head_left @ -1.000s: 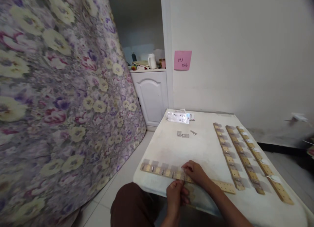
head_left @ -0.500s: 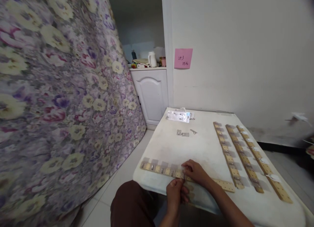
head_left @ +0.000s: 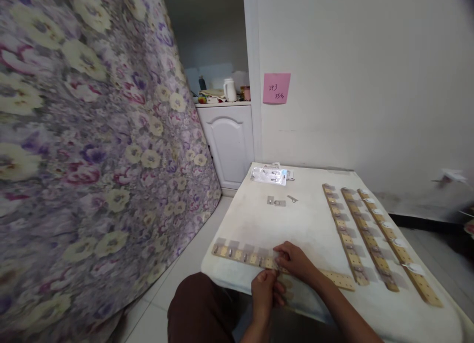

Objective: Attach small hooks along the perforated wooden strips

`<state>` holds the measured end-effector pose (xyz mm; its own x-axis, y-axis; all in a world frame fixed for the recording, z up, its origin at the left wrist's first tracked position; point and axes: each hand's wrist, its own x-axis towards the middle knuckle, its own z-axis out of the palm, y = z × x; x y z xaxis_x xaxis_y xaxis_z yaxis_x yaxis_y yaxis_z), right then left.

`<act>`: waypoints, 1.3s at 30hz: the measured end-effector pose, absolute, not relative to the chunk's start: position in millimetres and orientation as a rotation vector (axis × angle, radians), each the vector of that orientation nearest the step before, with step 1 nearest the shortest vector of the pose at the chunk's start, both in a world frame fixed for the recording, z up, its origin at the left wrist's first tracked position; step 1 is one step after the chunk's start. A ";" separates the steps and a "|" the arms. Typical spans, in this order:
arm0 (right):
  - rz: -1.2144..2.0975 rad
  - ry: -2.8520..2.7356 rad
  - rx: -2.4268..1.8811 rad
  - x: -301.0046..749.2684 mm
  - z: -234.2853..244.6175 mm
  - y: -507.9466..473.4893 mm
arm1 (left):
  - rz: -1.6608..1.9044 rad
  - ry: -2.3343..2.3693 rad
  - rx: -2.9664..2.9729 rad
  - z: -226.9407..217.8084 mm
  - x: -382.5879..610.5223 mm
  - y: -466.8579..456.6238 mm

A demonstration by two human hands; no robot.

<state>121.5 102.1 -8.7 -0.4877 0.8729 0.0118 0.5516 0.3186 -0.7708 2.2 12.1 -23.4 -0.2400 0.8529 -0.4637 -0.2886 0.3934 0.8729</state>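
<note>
The long wooden strip with small holes (head_left: 253,259) lay along the near edge of the white-covered table (head_left: 296,224), its right end bare; four clear plates with metal hooks (head_left: 246,257) sat in a row on its left part; the right hand (head_left: 292,259) reached over the middle of the strip, its fingers bent down at the wood; the left hand (head_left: 263,285) stood just below at the near edge, thumb and forefinger drawn together and the other fingers curled; whether either hand gripped a small piece there, one cannot tell, as the fingers hid the spot; farther back lay two loose clear pieces (head_left: 280,203) and a small grey piece (head_left: 292,199), with a clear package (head_left: 268,175) beyond them; three more strips (head_left: 369,237) lay side by side on the right, the outermost bearing white pieces (head_left: 399,243).
</note>
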 end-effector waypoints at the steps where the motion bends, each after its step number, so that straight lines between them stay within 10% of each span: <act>1: 1.011 -2.159 -1.262 121.6 -9.1 102.2 | 1.170 1.427 0.544 -24.0 2.1 12.3; 39: 1.159 -2.070 -1.293 123.6 -9.9 110.8 | 1.136 1.425 0.565 -27.4 1.8 15.2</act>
<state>123.6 110.8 -9.9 -0.4683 0.8812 -0.0648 0.5160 0.2133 -0.8296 1.8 15.2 -27.4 -0.2141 0.8563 -0.4700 -0.2674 0.4114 0.8713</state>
